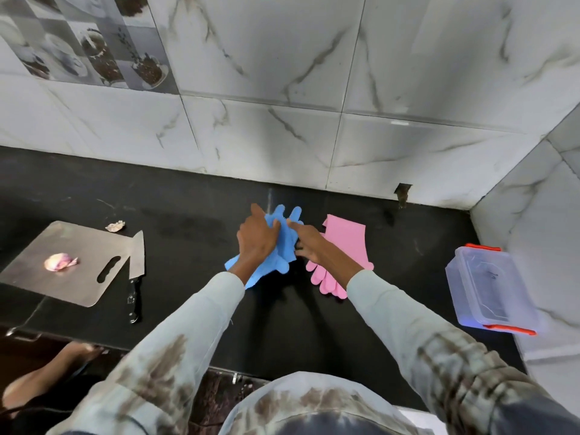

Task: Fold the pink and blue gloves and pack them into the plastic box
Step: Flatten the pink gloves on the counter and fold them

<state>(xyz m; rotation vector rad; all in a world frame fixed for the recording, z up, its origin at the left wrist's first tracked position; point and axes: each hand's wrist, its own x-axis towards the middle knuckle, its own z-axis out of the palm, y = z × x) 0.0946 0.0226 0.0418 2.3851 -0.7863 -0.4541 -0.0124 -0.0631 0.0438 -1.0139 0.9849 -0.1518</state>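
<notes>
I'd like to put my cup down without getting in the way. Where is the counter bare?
The widest bare patch of black counter lies between the knife and the blue gloves. A smaller one separates the pink gloves from the plastic box. It is crowded mid-counter, where the left hand and right hand work.

Gloves (342, 246) lie between the board (66, 262) and box (489, 287).

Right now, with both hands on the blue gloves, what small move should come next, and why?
Probably finish the fold: the left hand pins the blue gloves to the counter while the right hand pinches their edge, and the fingers still stick out unfolded. The pink gloves lie flat beside them, and the box looks empty, so packing seems premature.
</notes>
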